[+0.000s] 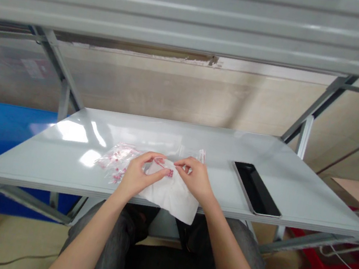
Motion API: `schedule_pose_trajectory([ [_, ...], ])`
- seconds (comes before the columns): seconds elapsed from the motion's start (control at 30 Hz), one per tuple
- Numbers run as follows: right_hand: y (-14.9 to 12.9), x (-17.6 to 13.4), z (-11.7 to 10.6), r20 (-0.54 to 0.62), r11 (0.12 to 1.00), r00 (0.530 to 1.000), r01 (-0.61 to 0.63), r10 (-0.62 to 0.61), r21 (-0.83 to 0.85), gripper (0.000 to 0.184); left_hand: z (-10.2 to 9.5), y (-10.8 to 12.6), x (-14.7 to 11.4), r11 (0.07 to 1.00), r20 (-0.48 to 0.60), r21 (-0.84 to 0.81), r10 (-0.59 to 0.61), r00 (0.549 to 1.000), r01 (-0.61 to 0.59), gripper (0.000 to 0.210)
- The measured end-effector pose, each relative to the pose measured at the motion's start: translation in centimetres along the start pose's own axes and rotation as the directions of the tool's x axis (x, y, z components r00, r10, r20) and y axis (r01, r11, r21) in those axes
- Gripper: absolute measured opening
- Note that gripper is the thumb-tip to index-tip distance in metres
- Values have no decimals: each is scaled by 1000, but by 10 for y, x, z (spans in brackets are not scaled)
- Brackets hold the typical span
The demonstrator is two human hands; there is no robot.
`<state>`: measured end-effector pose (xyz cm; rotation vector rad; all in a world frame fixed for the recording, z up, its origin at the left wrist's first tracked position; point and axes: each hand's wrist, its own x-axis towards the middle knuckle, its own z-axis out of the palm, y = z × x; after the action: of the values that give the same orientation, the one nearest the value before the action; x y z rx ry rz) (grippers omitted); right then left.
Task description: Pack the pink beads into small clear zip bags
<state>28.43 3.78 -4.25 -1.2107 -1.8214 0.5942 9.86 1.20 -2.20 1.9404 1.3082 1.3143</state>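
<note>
My left hand (pixel 140 175) is closed in a pinch on a small string of red beads (pixel 169 173), thumb across it. A thin red loop curves up between its thumb and forefinger. My right hand (pixel 195 177) is beside it, fingertips pinched together close to the beads; whatever they hold is too small to make out. Under both hands lies a white cloth or tissue (pixel 175 198), its lower corner hanging over the table's front edge. Left of my left hand rests a clear plastic bag (pixel 118 158) with red beads in it.
A black-screened phone or tablet (pixel 256 190) lies on the grey table (pixel 56 164) to the right. Behind my right hand stands the edge of another clear bag (pixel 202 155). Metal struts (pixel 306 124) rise at both sides to a ridged panel (pixel 201 13) overhead.
</note>
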Motion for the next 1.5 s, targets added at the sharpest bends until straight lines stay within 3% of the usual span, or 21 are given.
schedule_pose_trajectory([
  [0.1, 0, -1, 5, 108, 982, 994, 16, 5, -190, 18, 0, 0, 1, 1000, -12, -24, -2, 1000, 2, 25],
  [0.23, -4, -2, 6, 133, 955, 991, 16, 25, -297, 16, 1, 0, 0, 1000, -11, -11, 4, 1000, -4, 24],
  [0.43, -3, -2, 5, 107, 951, 994, 15, 19, -309, 11, 0, 0, 0, 1000, -3, -4, 1, 1000, -1, 26],
  [0.6, -3, 0, 3, -13, 984, 999, 45, -48, -170, 8, 1, 3, -1, 999, 39, 19, -46, 998, 45, 28],
  [0.8, -4, -1, 7, 123, 959, 992, 17, 19, -284, 11, 2, 2, -2, 997, 50, 31, -68, 996, 67, 28],
  [1.03, -6, -1, 4, 133, 937, 990, 0, 49, -349, 10, 1, 0, -2, 998, 53, 36, -62, 997, 60, 28],
  [1.33, -3, -2, 4, 107, 952, 994, 6, 28, -307, 7, 1, -1, -2, 998, 56, 39, -52, 997, 50, 29],
  [1.5, -1, 0, -1, -25, 998, 1000, 17, -19, -66, 6, 2, -2, -2, 997, 69, 59, -45, 997, 40, 28],
])
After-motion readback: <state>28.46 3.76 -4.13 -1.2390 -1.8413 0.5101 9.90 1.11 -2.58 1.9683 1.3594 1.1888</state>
